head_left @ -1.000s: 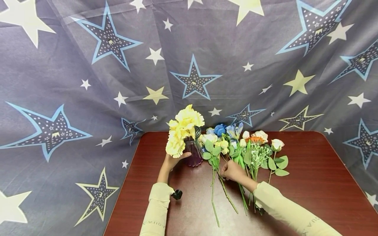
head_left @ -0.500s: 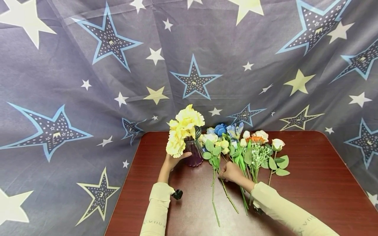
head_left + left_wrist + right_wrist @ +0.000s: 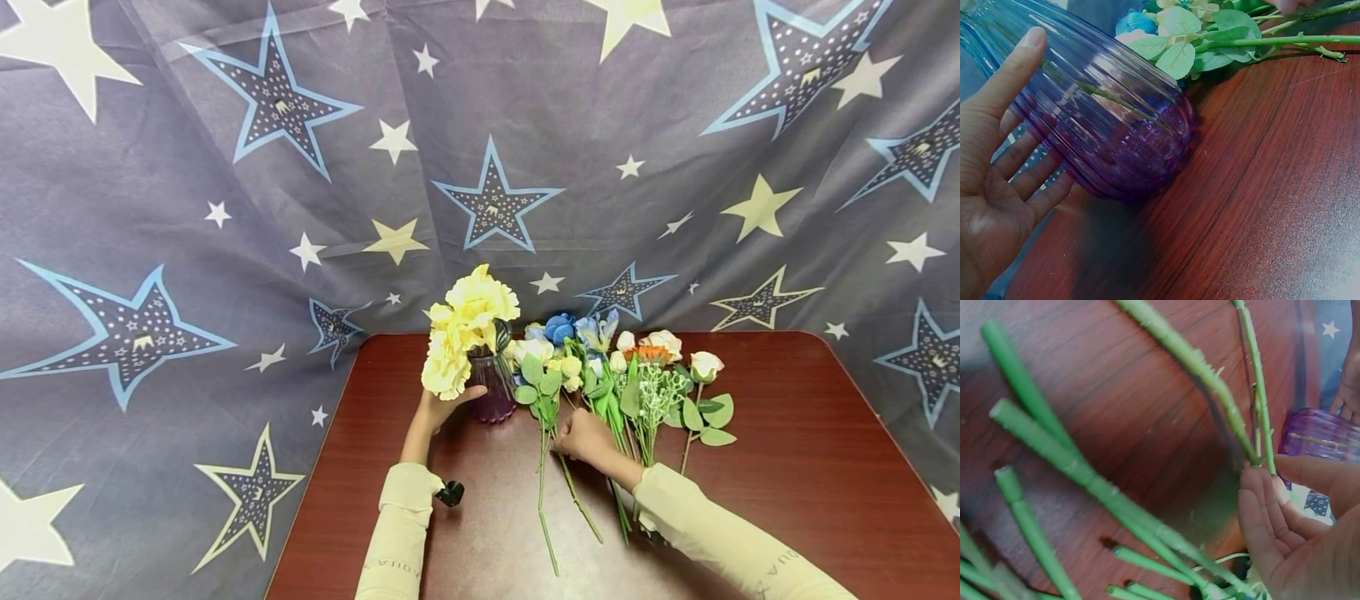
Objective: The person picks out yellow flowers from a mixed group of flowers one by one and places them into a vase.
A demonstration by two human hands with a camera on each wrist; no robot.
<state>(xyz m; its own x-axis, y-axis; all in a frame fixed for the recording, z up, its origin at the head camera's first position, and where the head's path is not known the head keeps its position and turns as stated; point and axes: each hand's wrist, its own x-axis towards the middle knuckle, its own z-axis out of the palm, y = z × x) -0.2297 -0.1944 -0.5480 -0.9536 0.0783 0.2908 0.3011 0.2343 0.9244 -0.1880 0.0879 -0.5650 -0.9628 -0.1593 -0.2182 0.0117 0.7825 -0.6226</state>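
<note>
My left hand [image 3: 442,408] holds a ribbed glass vase [image 3: 1104,112] that shades from blue to purple, with the thumb on the near side and the fingers behind. Large yellow flowers [image 3: 476,304] stand in the vase, and one stem shows through the glass. To the right, my right hand [image 3: 588,437] pinches a thorny flower stem [image 3: 1210,378] between thumb and fingers, low over the table. A thinner green stem [image 3: 1252,356] runs close beside the fingertips. Which bloom belongs to the pinched stem is hard to tell.
Several artificial flowers lie right of the vase, among them a blue flower [image 3: 559,330], an orange flower [image 3: 651,356] and a pale rose [image 3: 705,367]. Their stems point toward the table's front. A starred cloth [image 3: 405,192] hangs behind the red-brown table [image 3: 795,467].
My right hand and forearm have shifted slightly left, and the pinched stem's lower end has moved a little with them. The left hand and vase have stayed in place.
</note>
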